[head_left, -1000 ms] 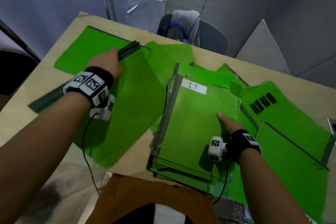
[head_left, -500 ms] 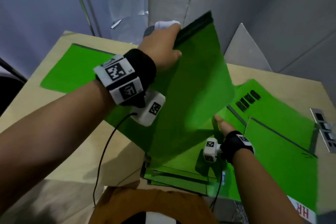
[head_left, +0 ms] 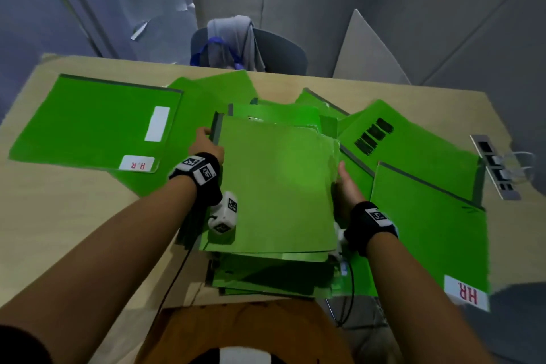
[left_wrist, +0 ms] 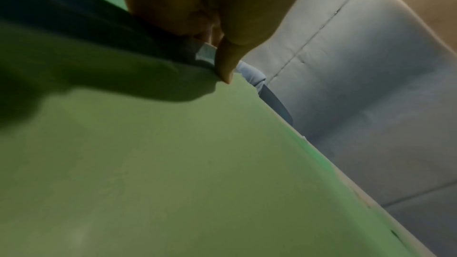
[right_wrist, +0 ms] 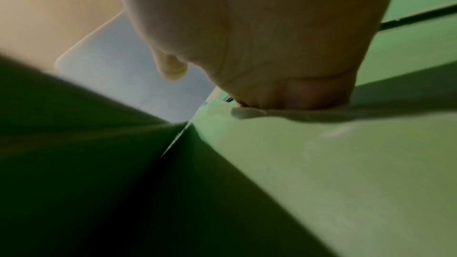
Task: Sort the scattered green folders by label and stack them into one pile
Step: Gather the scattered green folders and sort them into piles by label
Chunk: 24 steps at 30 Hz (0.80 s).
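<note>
Lifted folder (head_left: 274, 186) now atop pile (head_left: 266, 278); two hands: left (head_left: 206, 145) grips spine, right (head_left: 347, 186) flat against edge.

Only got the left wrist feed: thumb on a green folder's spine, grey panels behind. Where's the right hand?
Observer: The right hand is at the opposite, right edge of the same top folder. In the right wrist view its fingers go out of sight under that edge and the thumb is free.
Operator: Is the folder on the pile?
Observer: Yes. The head view shows it lying on the pile at the near edge of the table, slightly askew.
Operator: Any labels readable?
Observer: The far-left folder reads "H.R" and the near-right folder reads "HR." The top folder's face shows none.
</note>
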Available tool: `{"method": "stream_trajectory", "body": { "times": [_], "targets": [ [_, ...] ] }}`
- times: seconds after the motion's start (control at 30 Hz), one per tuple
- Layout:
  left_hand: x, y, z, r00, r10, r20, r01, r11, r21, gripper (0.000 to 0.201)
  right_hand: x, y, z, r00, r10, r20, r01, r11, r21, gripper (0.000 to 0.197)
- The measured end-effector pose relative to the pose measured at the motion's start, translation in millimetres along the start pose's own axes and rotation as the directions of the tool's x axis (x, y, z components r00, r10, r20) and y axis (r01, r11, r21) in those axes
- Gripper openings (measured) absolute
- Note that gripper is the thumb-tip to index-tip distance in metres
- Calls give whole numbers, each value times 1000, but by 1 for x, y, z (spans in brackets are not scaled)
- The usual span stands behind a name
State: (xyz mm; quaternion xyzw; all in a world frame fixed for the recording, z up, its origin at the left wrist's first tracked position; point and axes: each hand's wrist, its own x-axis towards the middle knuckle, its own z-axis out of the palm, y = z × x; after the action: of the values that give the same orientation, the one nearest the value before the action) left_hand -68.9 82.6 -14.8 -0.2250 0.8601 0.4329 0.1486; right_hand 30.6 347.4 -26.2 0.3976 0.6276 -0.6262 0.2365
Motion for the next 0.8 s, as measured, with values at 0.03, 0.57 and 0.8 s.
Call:
{"method": "stream_trajectory", "body": {
  "times": [0.03, 0.57, 0.8],
  "targets": [
    [3, -1, -2, 1000, -7, -11, 7, 1000, 8, 46, 3, 0, -1, 1000, 22, 4, -22, 1000, -15, 115],
    [-17, 3, 30, 960, -241, 139, 238, 970, 41, 89, 3, -9, 13, 997, -42, -68, 32, 990, -139, 89],
    [-25, -5, 7, 893, -309, 328, 382, 905, -188, 86, -1, 1, 32, 925, -145, -350, 126, 989, -78, 103]
  ]
}}
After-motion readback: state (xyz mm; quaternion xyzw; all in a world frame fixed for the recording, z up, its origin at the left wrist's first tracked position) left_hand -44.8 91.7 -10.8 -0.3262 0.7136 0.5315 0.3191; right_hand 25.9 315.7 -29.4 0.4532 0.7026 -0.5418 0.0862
